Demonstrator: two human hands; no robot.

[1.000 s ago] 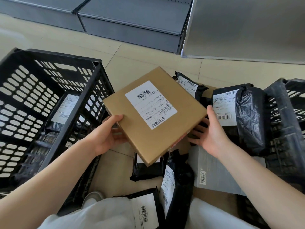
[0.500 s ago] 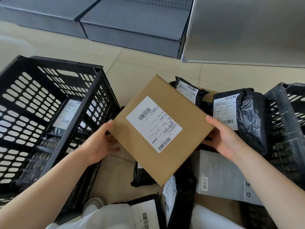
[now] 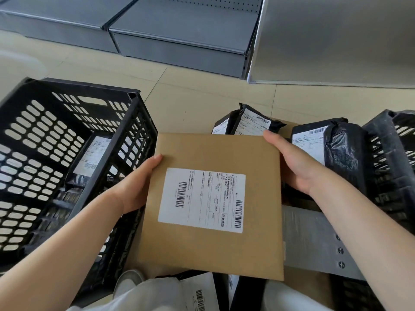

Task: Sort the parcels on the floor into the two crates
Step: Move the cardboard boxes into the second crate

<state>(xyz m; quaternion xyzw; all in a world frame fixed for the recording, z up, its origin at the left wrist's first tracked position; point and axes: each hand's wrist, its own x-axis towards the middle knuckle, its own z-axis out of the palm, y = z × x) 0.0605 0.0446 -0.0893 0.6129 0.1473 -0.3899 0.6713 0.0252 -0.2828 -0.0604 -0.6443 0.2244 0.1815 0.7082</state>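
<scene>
On my far left sits the left crate, black and slatted, with one black parcel already lying inside against its near wall. Just beside that wall my left hand holds the left edge of the brown cardboard parcel, thumb on top, the other fingers hidden beneath it. The parcel is flat and nearly square, so it has no real long axis; it lies level between my hands, label facing up. My right hand cups its far right corner, fingers fairly straight along the edge. Beyond it, black bagged parcels lie on the floor, and the right crate stands at the far right. I judge both crates about equally near; the label must decide which way I swing it.
</scene>
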